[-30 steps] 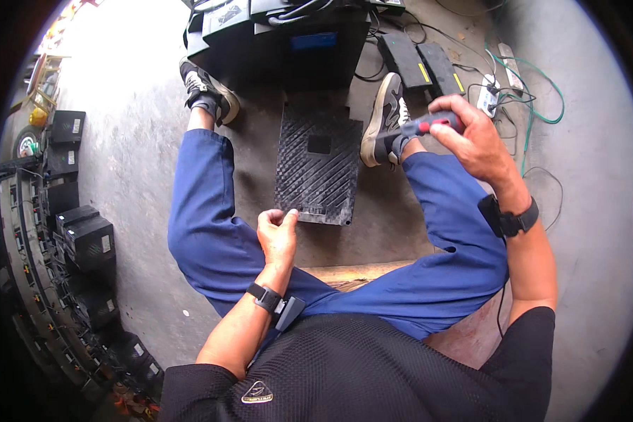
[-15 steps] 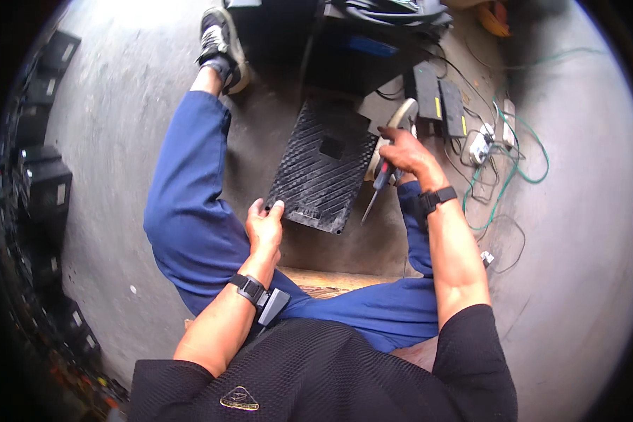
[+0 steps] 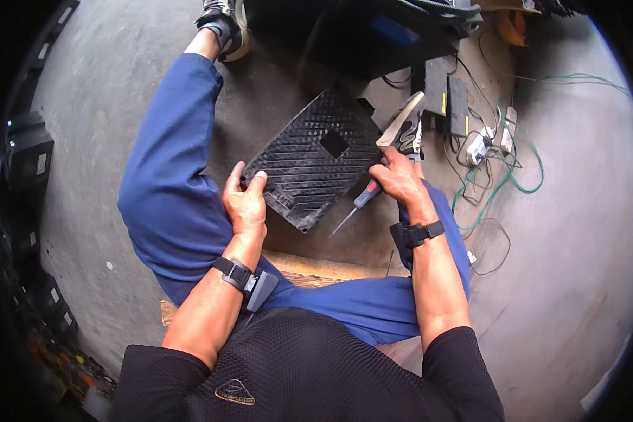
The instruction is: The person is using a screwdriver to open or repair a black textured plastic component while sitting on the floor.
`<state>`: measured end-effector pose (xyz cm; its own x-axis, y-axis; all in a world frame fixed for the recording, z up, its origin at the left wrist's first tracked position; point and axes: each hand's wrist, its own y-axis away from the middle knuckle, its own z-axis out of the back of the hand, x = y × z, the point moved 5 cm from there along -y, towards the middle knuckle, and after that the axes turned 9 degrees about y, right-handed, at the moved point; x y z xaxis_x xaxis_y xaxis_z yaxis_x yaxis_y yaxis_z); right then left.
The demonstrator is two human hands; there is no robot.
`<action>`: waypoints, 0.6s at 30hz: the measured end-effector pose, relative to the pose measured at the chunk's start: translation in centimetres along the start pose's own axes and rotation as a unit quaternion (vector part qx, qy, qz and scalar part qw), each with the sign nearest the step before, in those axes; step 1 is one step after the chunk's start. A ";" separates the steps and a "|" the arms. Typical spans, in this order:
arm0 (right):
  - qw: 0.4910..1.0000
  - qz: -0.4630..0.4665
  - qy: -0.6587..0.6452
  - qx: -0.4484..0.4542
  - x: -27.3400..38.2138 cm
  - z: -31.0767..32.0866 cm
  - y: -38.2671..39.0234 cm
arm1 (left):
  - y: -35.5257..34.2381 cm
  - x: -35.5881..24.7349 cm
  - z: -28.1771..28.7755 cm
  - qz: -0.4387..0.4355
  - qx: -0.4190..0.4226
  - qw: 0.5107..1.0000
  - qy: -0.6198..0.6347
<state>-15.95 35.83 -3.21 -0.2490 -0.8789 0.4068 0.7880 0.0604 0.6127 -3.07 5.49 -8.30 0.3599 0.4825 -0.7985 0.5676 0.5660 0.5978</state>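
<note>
A black ribbed plastic panel [image 3: 302,162] with a dark square in it is tilted and turned slantwise between my legs. My left hand [image 3: 245,200] grips its near left edge with thumb and fingers. My right hand [image 3: 401,179] is closed on a screwdriver [image 3: 366,193] with a grey and red handle, its shaft pointing down toward the lower left. The index finger of that hand reaches to the panel's right corner. A wooden board [image 3: 302,267] lies under my legs.
A large black case [image 3: 344,42] stands beyond the panel. Two dark bricks [image 3: 457,105] with yellow labels, white power strips [image 3: 478,148] and tangled cables [image 3: 527,183] lie at the right. Black boxes [image 3: 32,162] line the left side. My shoes flank the panel.
My right hand has come down from above my right shoe to the panel, turning the screwdriver downward. The panel has swung clockwise, my left hand moving up and left with it.
</note>
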 end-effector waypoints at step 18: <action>0.983 0.082 -0.159 -0.042 1.2 5.6 10.9 | -3.1 -2.9 0.3 -0.122 0.048 0.970 -0.203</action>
<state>-10.81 38.07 7.72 -0.2677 -0.6667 0.6956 0.8725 0.1386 0.4686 -5.70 2.14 -7.90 0.4568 0.0269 -0.8891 0.7320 0.5566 0.3929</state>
